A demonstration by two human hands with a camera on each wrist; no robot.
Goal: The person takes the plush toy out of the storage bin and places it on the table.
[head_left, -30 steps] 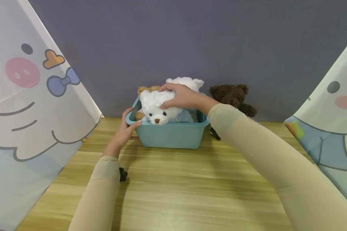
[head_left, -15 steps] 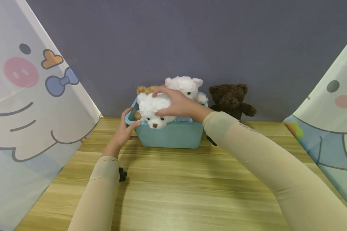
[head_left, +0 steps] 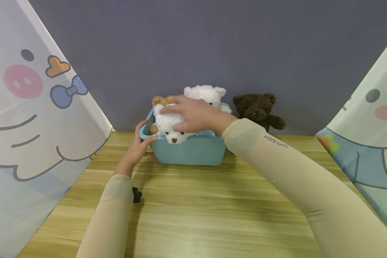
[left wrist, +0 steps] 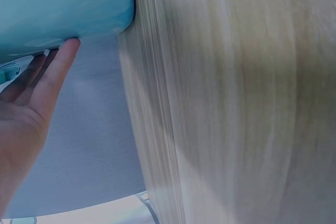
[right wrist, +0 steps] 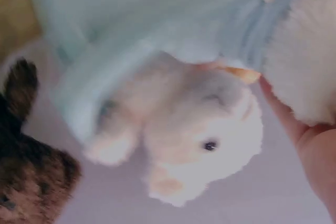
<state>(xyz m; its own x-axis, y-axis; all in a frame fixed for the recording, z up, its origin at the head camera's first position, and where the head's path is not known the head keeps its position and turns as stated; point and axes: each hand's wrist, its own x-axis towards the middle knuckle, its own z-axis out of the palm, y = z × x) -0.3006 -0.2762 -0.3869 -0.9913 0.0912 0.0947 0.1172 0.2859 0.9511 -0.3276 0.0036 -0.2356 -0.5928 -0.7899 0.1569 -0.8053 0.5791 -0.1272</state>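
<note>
A light-blue plastic basin (head_left: 187, 153) stands on the table with plush bears in it. My left hand (head_left: 135, 148) holds its left end, thumb on the front rim; in the left wrist view, extended fingers (left wrist: 55, 74) touch the outer wall. My right hand (head_left: 196, 115) lies over the head of the front white bear (head_left: 163, 120), fingers spread and lightly bent on its fur. That bear's face tips down over the front rim. Behind it sit another white bear (head_left: 204, 93), also seen in the right wrist view, and a tan bear (head_left: 161, 100), mostly hidden.
A dark brown plush bear (head_left: 255, 107) sits right of the basin against the grey backdrop (head_left: 193, 43). Printed cloths (head_left: 25, 136) hang at both sides. The wood-grain table (head_left: 193, 211) extends toward me.
The front white bear has sunk slightly lower and left under my right hand. My right fingers have loosened and spread farther over its head. The left hand keeps its place.
</note>
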